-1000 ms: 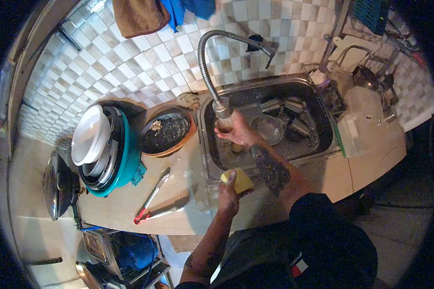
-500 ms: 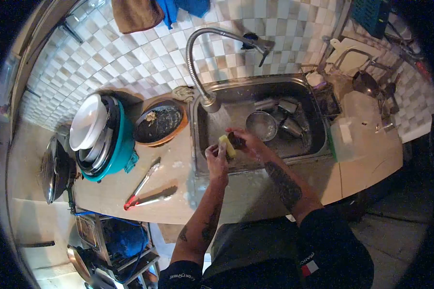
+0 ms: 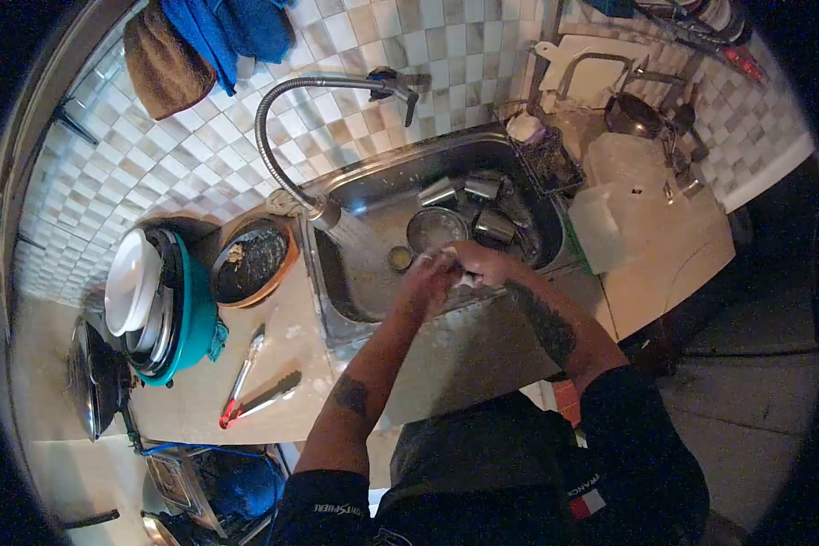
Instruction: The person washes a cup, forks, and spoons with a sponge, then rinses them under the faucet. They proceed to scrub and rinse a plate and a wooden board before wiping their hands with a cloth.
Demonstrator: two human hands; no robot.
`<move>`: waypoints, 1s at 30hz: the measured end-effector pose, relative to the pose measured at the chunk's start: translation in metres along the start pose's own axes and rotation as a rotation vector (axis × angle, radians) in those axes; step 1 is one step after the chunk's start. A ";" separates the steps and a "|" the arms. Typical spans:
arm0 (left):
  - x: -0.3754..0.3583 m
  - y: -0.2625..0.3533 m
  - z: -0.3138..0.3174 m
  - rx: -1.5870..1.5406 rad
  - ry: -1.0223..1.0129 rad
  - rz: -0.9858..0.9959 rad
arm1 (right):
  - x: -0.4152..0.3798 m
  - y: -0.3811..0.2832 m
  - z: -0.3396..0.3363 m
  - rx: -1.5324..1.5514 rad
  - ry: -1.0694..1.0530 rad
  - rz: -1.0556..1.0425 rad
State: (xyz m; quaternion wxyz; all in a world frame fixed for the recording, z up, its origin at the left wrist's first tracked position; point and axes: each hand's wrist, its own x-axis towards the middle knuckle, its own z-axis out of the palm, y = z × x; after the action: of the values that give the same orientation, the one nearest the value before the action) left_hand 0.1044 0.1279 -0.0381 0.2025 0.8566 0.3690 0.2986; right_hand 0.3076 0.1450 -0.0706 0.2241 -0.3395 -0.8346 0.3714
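My left hand (image 3: pixel 437 271) and my right hand (image 3: pixel 484 262) meet over the near side of the steel sink (image 3: pixel 348 309). The fingers of both are curled, with whitish foam between them; whatever they hold is hidden. Just beyond them in the sink sits a round metal bowl (image 3: pixel 435 229) with cloudy water in it. Several metal cups (image 3: pixel 495 225) lie on their sides to its right. Water sprays from the flexible faucet (image 3: pixel 326 215) into the left part of the sink. A small round yellowish spot (image 3: pixel 400 258), perhaps the drain, shows left of the bowl.
Left of the sink are an orange-rimmed dish (image 3: pixel 253 264) with dark residue, red-tipped tongs (image 3: pixel 242 393), and a teal basin (image 3: pixel 186 318) stacked with bowls. A wire basket (image 3: pixel 551 162) and a translucent board (image 3: pixel 593 227) stand on the right. Towels (image 3: pixel 168 64) hang on the wall.
The yellow sponge and dark item seen between my hands are no longer visible. My hands have come together, nearer the bowl. The whole view has shifted and turned.
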 end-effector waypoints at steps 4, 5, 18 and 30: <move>-0.002 -0.016 0.001 0.164 -0.038 -0.211 | 0.048 -0.003 0.056 -0.254 0.272 0.051; -0.008 -0.007 0.016 0.059 0.092 -0.246 | 0.061 0.000 0.061 -0.400 0.372 -0.011; -0.080 -0.050 0.030 -0.054 0.241 -0.345 | 0.097 -0.131 0.100 0.347 0.553 0.216; -0.132 -0.041 0.036 -0.145 0.198 -0.271 | 0.168 -0.241 0.257 -0.382 -0.643 -0.476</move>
State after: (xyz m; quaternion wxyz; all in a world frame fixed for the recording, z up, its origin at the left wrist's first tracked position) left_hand 0.0344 0.0503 -0.1363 0.2648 0.7485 0.4768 0.3773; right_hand -0.0619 0.0291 -0.0240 -0.0346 -0.0404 -0.9705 0.2353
